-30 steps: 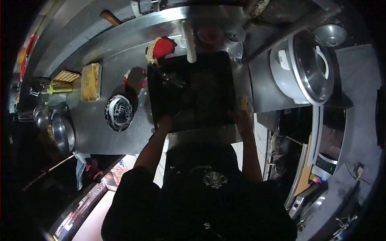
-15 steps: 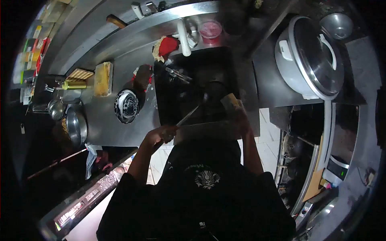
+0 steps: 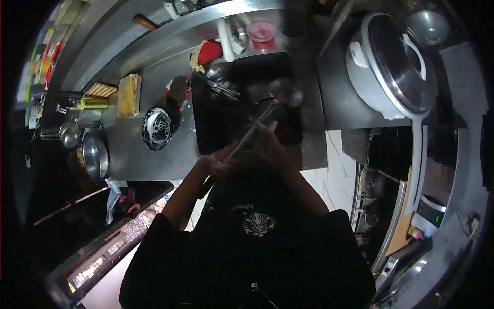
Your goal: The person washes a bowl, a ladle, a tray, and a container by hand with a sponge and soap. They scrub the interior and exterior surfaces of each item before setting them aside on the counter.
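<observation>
Over the front of the dark sink [image 3: 206, 123], my left hand [image 3: 218, 164] is wrapped round the near end of a long thin metal utensil [image 3: 251, 130], which points up and to the right. My right hand [image 3: 268, 144] is closed on a yellowish sponge [image 3: 273, 125] beside the far part of the utensil. The sponge is mostly hidden by the fingers. Several pieces of metal cutlery [image 3: 223, 89] lie at the sink's upper left. Dim round shapes lie at its upper right.
A soapy bowl [image 3: 157, 129], a dark-and-red cloth [image 3: 178, 91] and a yellow block [image 3: 129, 96] stand left of the sink. Behind it are a white faucet [image 3: 225, 41] and a pink tub [image 3: 261, 34]. A large white cooker [image 3: 375, 67] is at the right.
My right hand has moved left with the sponge, from the sink's right edge to the utensil. The whole view has shifted slightly.
</observation>
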Action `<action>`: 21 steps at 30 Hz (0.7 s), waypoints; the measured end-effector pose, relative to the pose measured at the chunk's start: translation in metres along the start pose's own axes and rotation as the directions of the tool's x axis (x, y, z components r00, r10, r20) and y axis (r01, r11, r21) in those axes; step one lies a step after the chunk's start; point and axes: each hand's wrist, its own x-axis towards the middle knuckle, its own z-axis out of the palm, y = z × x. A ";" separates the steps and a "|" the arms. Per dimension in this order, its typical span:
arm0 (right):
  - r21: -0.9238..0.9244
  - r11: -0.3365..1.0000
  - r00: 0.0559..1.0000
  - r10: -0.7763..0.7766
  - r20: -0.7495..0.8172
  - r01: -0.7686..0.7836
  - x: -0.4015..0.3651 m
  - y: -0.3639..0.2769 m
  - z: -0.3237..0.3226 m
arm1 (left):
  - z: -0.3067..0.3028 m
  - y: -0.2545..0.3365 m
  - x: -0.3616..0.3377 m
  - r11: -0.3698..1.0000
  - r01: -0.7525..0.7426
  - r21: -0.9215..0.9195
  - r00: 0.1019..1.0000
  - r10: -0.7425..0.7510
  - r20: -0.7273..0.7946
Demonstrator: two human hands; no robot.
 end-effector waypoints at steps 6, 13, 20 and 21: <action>0.080 0.954 0.957 -0.290 -0.019 0.290 0.048 -0.027 0.021 | 0.094 -0.032 0.010 0.266 0.157 0.951 0.719 0.629 -0.295; 0.103 0.980 0.981 -0.176 0.076 0.168 0.042 -0.072 0.075 | 0.088 -0.072 0.026 -0.054 0.573 0.818 0.199 0.977 -0.075; -0.161 0.926 0.939 -0.327 0.106 0.341 0.044 -0.114 0.089 | 0.142 -0.097 0.031 -0.060 0.468 0.882 0.070 0.997 0.030; -0.142 0.945 0.949 -0.273 0.158 0.296 0.056 -0.090 0.082 | 0.145 -0.089 0.030 -0.195 0.480 0.855 0.131 0.980 0.150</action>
